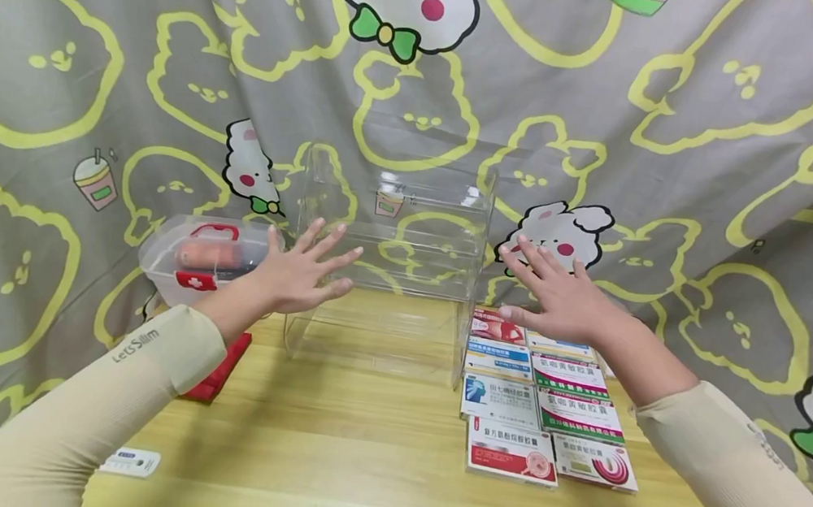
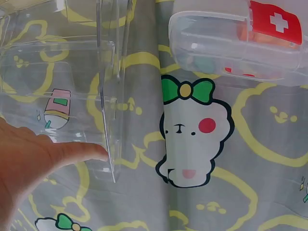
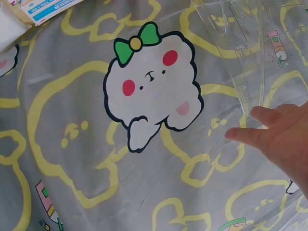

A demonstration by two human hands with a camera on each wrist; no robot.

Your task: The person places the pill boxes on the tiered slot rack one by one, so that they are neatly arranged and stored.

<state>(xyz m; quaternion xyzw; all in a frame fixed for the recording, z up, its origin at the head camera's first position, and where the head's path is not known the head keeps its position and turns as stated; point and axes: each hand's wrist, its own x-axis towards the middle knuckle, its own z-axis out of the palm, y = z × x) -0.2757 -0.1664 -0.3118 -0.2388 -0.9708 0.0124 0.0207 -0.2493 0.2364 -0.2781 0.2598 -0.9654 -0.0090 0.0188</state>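
A clear, tiered plastic display rack (image 1: pixel 376 340) stands at the back of the wooden table. My left hand (image 1: pixel 305 272) is held in the air before its left side, fingers spread, holding nothing. On the other side my right hand (image 1: pixel 560 297) hovers with straight, spread fingers, also holding nothing, over the far end of several medicine boxes (image 1: pixel 502 401). These boxes lie flat in two columns right of the rack. In the left wrist view the thumb (image 2: pixel 86 151) appears close to the rack's side edge; whether it touches, I cannot tell.
A clear first-aid box (image 1: pixel 176 284) with a red handle and items inside stands at the left. Near it lie a red item (image 1: pixel 222 370), partly behind the left sleeve, and a white test cassette (image 1: pixel 136 463). A patterned grey curtain (image 1: pixel 423 84) hangs behind the table.
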